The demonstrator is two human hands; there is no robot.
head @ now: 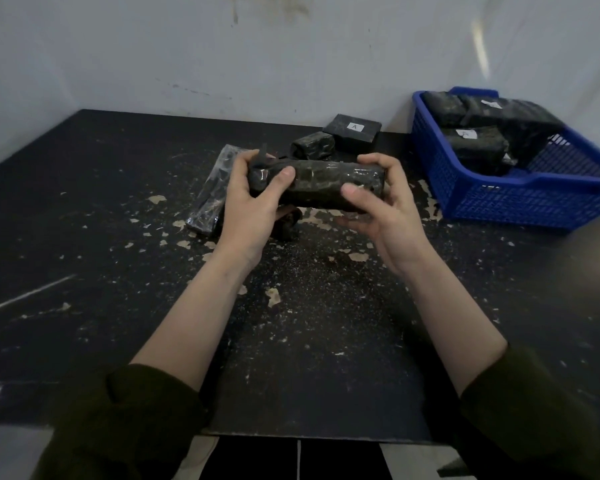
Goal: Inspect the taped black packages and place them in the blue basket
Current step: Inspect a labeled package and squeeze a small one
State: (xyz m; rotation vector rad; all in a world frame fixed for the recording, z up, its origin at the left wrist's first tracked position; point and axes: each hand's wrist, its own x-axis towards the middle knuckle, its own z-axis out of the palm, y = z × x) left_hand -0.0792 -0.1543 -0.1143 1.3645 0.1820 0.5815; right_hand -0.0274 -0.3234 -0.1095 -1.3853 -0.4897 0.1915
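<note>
Head: "A" label on flat package

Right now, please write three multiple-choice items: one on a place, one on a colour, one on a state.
1. Where is the blue basket? A. on the floor B. on the table, right side C. its left edge
2. What colour is the square package's label? A. red B. white C. yellow
3. The long package is A. in the basket B. lying untouched C. gripped by both hands
Answers: B, right of the right hand; B, white label; C, left hand and right hand curl round it.
</note>
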